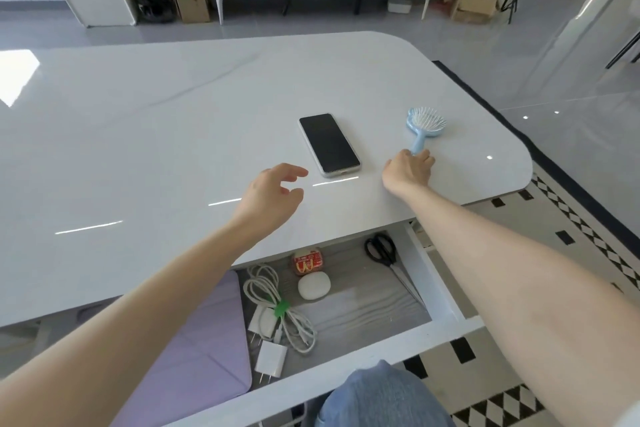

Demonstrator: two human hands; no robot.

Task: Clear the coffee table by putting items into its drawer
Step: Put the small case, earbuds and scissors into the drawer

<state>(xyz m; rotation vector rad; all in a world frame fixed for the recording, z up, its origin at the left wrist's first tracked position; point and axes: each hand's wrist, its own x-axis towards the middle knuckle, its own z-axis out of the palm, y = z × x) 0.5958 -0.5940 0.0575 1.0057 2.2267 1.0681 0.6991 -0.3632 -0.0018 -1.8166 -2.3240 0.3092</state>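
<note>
Hairbrush (426,121), light blue, lies on the coffee table (156,121) near its right edge, the right hand (408,172) curled over its handle end. The left hand (273,194) hovers loosely spread just beside the smartphone (329,144). The drawer (437,288) stands pulled out, holding scissors (381,248) and chargers (272,359).

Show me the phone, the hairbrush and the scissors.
phone (329,144): head view, middle of its dark screen.
hairbrush (428,122): head view, bristled face of its blue head.
scissors (388,258): head view, black handles near the pivot.
</note>
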